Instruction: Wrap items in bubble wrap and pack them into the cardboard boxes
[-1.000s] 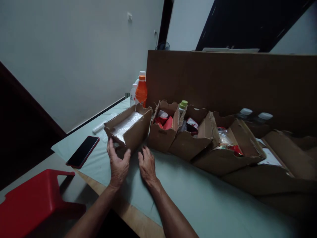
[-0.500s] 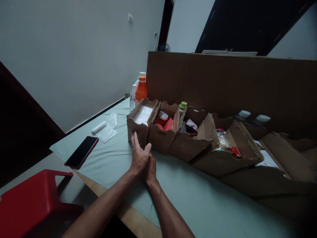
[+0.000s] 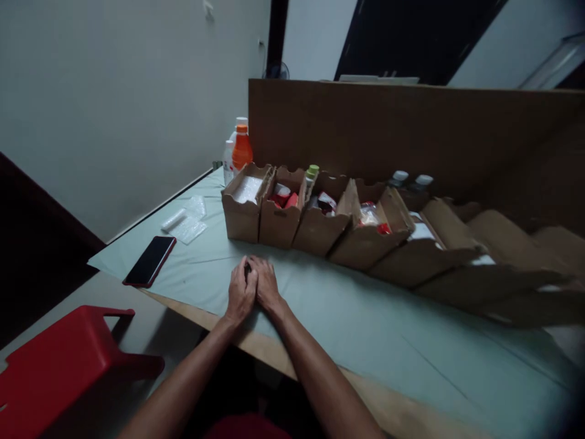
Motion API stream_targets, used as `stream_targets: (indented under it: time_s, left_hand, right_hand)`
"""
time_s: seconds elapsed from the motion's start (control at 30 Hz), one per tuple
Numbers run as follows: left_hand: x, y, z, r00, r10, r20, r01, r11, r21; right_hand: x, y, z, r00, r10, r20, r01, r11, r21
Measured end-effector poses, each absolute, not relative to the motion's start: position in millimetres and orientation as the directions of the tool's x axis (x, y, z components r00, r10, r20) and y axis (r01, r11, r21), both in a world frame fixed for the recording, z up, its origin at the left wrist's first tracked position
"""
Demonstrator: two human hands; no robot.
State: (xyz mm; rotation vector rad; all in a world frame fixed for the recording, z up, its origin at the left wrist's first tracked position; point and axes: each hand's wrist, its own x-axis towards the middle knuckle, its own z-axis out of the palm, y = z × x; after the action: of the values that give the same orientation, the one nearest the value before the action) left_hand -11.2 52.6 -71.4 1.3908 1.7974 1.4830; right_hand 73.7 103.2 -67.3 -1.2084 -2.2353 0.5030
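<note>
My left hand [image 3: 240, 294] and my right hand [image 3: 265, 286] rest side by side on the pale green table cover [image 3: 365, 332], touching each other and holding nothing. Just beyond them stands a row of open cardboard boxes. The leftmost box [image 3: 243, 214] has bubble wrap inside and stands tight against the second box [image 3: 280, 224], which holds red packets. The hands are a short way in front of these two boxes and touch neither.
More boxes [image 3: 365, 244] with packets and bottles run to the right. A tall cardboard sheet [image 3: 388, 131] stands behind them. An orange bottle [image 3: 242, 151] stands at the back left. A dark phone [image 3: 150, 261] and bubble wrap pieces [image 3: 185, 223] lie left. A red stool [image 3: 59, 366] stands below the table edge.
The leftmost box, tilted and held apart from the row a second ago, now stands upright against the second box. Both hands have let go, drawn back and come together on the table.
</note>
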Motion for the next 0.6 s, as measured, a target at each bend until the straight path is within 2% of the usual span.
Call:
stream_targets:
  time_s: [0.4, 0.6]
  left_hand:
    - [-18, 49, -68, -0.319, 0.893, 0.317, 0.503, -0.123, 0.855]
    - [-16, 44, -67, -0.285, 0.905, 0.316, 0.534, -0.123, 0.836]
  right_hand:
    - [116, -1, -62, -0.426, 0.860, 0.280, 0.796, 0.504, -0.337]
    - [133, -36, -64, -0.453, 0.850, 0.268, 0.781, 0.523, -0.340]
